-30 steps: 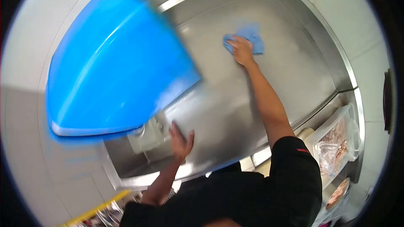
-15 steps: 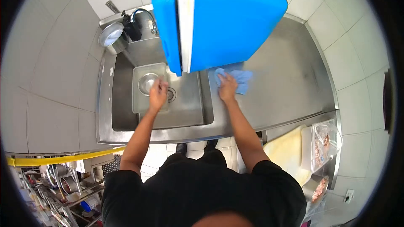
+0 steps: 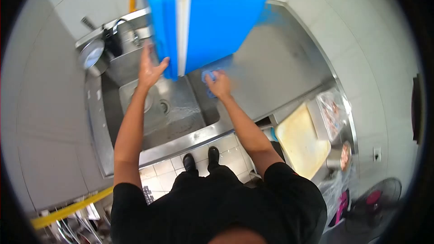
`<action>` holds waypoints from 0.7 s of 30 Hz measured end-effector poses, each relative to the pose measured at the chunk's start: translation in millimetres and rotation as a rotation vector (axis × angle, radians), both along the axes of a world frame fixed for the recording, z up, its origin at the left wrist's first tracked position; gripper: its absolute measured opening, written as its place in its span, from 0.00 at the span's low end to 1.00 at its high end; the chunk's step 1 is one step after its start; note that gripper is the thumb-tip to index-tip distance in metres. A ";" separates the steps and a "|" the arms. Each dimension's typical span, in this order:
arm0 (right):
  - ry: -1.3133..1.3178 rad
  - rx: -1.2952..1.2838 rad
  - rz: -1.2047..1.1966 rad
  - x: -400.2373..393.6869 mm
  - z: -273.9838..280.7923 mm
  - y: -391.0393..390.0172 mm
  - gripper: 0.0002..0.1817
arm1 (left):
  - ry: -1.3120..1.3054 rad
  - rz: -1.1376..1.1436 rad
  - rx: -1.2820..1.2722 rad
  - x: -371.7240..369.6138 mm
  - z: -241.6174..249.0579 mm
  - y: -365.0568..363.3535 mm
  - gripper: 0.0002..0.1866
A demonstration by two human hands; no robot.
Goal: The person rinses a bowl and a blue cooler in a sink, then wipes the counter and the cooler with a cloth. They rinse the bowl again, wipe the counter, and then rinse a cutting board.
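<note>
A large blue cooler [image 3: 217,18] with a white band stands at the back of the steel counter, partly over the sink [image 3: 181,129]. My left hand [image 3: 151,70] is at the cooler's left side, thumb spread from the fingers. It appears to touch the cooler, though its fingertips are blurred. Bunched under my right hand [image 3: 220,84] is a blue cloth [image 3: 208,77], gripped at the sink's right edge just below the cooler. Down in the sink, a clear shallow tub [image 3: 129,92] is partly hidden behind my left forearm.
A steel pot [image 3: 95,58], a black bottle [image 3: 113,43] and a faucet [image 3: 131,29] stand at the back left. The steel counter [image 3: 285,58] extends right. A yellowed cutting board [image 3: 303,142] and a bagged container of food [image 3: 330,115] sit lower right.
My left hand has gone from above the sink tub up to the cooler's side. My right hand has bunched the spread cloth and brought it near the sink edge. The view has shifted.
</note>
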State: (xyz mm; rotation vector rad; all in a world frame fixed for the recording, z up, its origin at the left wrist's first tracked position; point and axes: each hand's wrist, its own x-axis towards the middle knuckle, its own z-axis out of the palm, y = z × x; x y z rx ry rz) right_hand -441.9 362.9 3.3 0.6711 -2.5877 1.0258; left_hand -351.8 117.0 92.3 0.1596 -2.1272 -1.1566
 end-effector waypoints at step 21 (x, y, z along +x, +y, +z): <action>-0.366 -0.021 0.102 13.8 50.4 63.3 0.41 | -0.167 0.511 -0.080 24.4 20.4 22.4 0.19</action>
